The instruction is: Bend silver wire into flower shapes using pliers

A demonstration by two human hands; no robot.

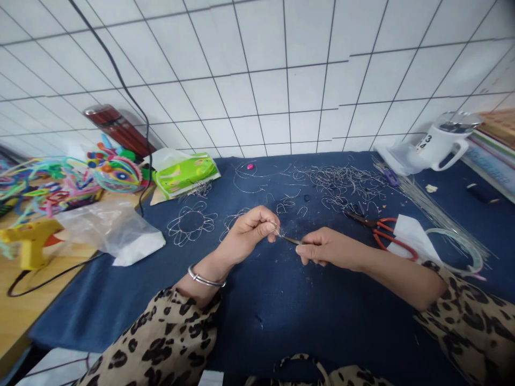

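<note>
Near the middle of the blue cloth, my left hand (pixel 257 228) is closed, pinching a thin wire (pixel 277 229) between thumb and fingers. My right hand (pixel 322 247) is wrapped round a slim pointed metal tool (pixel 292 240), its handle mostly hidden in the palm. The tool's tip points left and meets the wire beside my left fingertips. Flower-shaped wire loops (pixel 192 223) lie left of my left hand, with another partly covered wire shape behind that hand.
Wire pieces (pixel 346 185) are heaped behind my right hand. Red-handled scissors (pixel 386 230), straight wires (pixel 442 214) and a white mug (pixel 440 145) sit right. A green tissue pack (pixel 187 174), plastic bag (pixel 116 228) and yellow glue gun (pixel 32 241) are left.
</note>
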